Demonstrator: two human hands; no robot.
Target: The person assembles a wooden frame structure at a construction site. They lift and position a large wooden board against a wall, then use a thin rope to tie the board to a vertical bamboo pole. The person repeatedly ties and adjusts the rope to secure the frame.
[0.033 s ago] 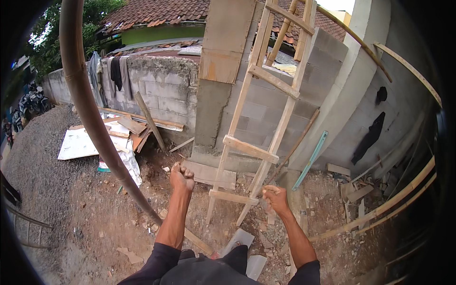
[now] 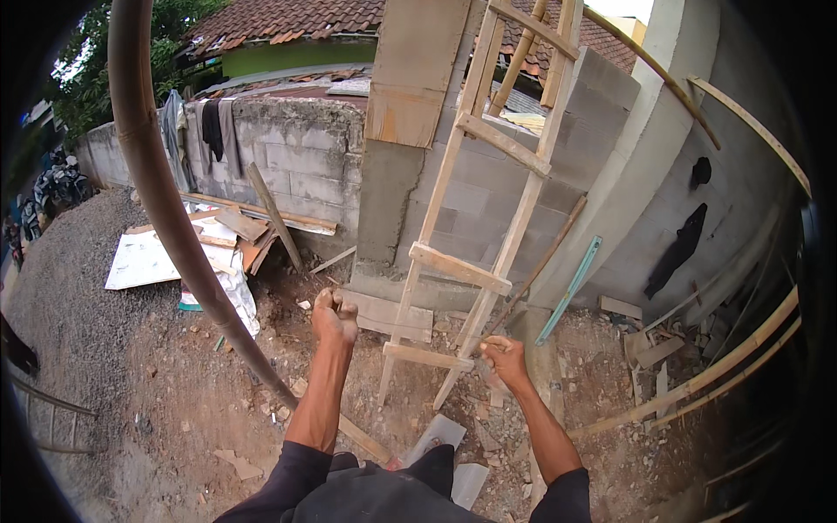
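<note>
My left hand [image 2: 335, 317] is raised in front of me, its fingers curled into a fist. To its right, my right hand [image 2: 504, 357] pinches with thumb and forefinger. A faint thin string [image 2: 418, 330] appears to run between the two hands; its ends are hidden in my fingers. Behind it, a wooden ladder [image 2: 460, 268] leans up against the grey block wall [image 2: 466, 202]. My right hand shows just right of the ladder's foot, and my left hand is in front of a flat board [image 2: 384, 315] lying at the wall's base.
A bamboo pole [image 2: 179, 222] slants close by on my left. Wooden boards and white sheets [image 2: 148, 259] lie by a gravel heap [image 2: 70, 253]. A turquoise level [image 2: 568, 290] leans near the concrete column [image 2: 615, 166]. Rubble [image 2: 667, 349] and curved bamboo poles [image 2: 697, 394] are at right.
Both hands have risen very slightly. My left fingers have shifted a little, and my right hand's pinch looks the same.
</note>
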